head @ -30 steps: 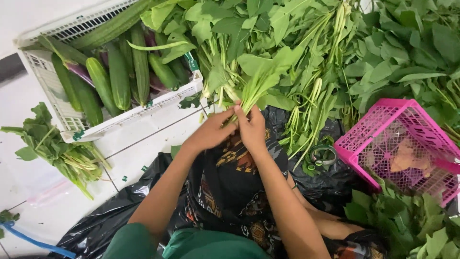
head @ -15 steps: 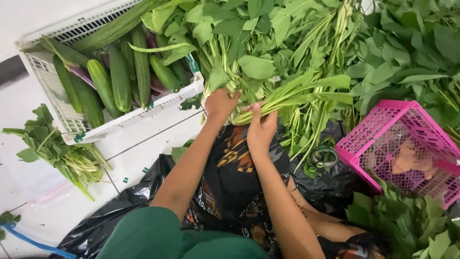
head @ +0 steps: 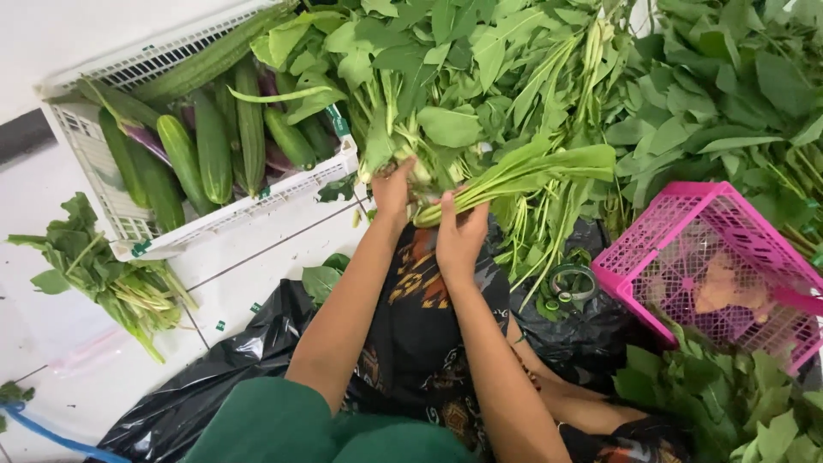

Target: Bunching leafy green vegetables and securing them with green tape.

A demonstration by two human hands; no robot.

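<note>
My right hand [head: 461,236] grips the stem ends of a bunch of leafy greens [head: 531,170] that lies sideways, leaves pointing right. My left hand [head: 395,187] reaches into the big pile of greens [head: 446,77] just left of it, fingers closed around pale stems [head: 403,150] at the pile's near edge. Both forearms stretch forward over a dark patterned cloth [head: 420,317] on my lap.
A white plastic crate [head: 214,221] of cucumbers and gourds stands at the left. A pink basket [head: 686,249] sits at the right among more leaves. A tied bunch of greens [head: 103,279] lies on the white tiled floor. Black plastic sheet [head: 189,403] and a tape roll [head: 573,281] lie below.
Both hands moved forward from the lap edge into the pile. The right hand turned its bunch from upright to lying sideways, and the left hand reached up-left into the stems.
</note>
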